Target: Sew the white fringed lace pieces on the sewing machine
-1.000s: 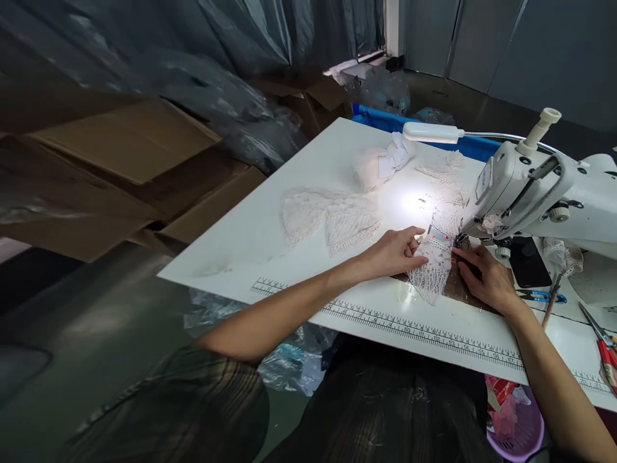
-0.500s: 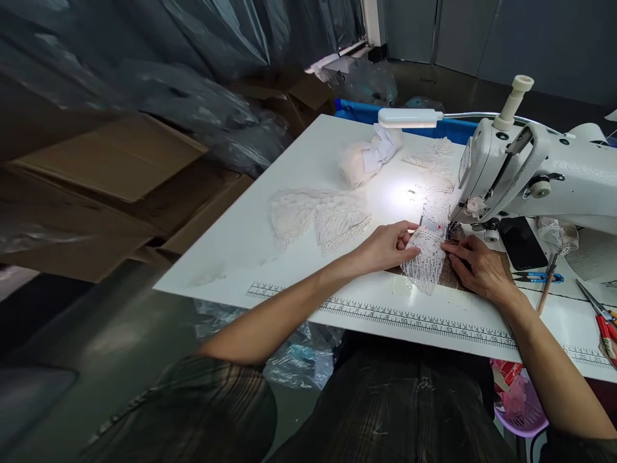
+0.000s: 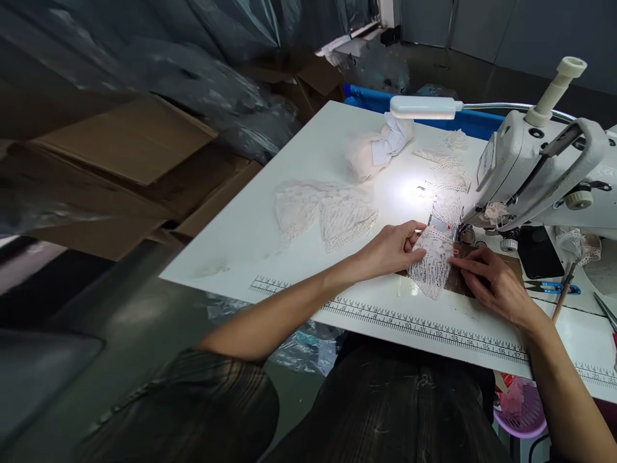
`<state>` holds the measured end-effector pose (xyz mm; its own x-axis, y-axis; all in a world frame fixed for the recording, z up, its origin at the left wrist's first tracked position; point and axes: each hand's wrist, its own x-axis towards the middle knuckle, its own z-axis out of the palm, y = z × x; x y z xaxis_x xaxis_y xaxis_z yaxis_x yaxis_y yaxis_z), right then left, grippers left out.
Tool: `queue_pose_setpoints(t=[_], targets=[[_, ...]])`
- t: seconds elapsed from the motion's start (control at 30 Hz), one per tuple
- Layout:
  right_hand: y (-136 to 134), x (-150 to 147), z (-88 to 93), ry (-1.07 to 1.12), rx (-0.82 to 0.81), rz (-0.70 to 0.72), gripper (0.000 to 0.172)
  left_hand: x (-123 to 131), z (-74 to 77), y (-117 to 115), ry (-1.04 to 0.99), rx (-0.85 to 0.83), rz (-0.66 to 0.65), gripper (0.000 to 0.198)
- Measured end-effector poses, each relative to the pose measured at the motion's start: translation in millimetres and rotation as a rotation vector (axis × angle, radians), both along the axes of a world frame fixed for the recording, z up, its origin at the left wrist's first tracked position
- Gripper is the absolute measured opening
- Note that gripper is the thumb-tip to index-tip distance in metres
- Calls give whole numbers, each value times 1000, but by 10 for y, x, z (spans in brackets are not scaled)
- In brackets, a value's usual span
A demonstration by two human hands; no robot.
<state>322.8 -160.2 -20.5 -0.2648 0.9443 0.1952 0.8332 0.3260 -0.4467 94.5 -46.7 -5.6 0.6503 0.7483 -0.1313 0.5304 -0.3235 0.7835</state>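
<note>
A strip of white lace (image 3: 430, 271) lies on the sewing machine's bed, its upper part by the presser foot (image 3: 461, 231). My left hand (image 3: 398, 249) pinches the strip's left edge between thumb and fingers. On the other side, my right hand (image 3: 499, 283) reaches in with its index fingertip touching the lace's right edge. Its thumb is apart from that finger, and its palm faces the table. The white sewing machine (image 3: 525, 164) stands just above and right of both hands. More lace (image 3: 446, 183) trails behind the foot.
Loose lace pieces (image 3: 332, 215) and a pale wrapped bundle (image 3: 378, 151) lie left of the machine. A lamp (image 3: 424, 107) hangs above. A black phone (image 3: 540, 252), blue thread snips (image 3: 554, 287) and scissors (image 3: 606, 312) sit at the right. A ruler (image 3: 385, 318) runs along the front edge.
The view has shifted, so the table and machine sit differently in it. Both hands stay at the lace, whose lower end lies a little flatter and wider.
</note>
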Motion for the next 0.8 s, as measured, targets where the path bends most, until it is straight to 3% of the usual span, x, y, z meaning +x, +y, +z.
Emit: queue_pose_setpoints(t=[0.13,0.6,0.67,0.73,0.8], targets=[[7,-36,-11,-75,60,75,36,-5,2,-8,-4,4,-3,53],[14,-49,-97,-114,92,37,38,-26,-7,-20,12,48,-38,52],[15,-54,-94,-109,92,33,37,-33,-22,6,11,172,-11,48],[14,-61,-89,-101,96,30,36,-19,-38,51,16,421,-6,41],[13,-67,-84,-88,102,28,35,27,-53,108,16,666,-146,32]])
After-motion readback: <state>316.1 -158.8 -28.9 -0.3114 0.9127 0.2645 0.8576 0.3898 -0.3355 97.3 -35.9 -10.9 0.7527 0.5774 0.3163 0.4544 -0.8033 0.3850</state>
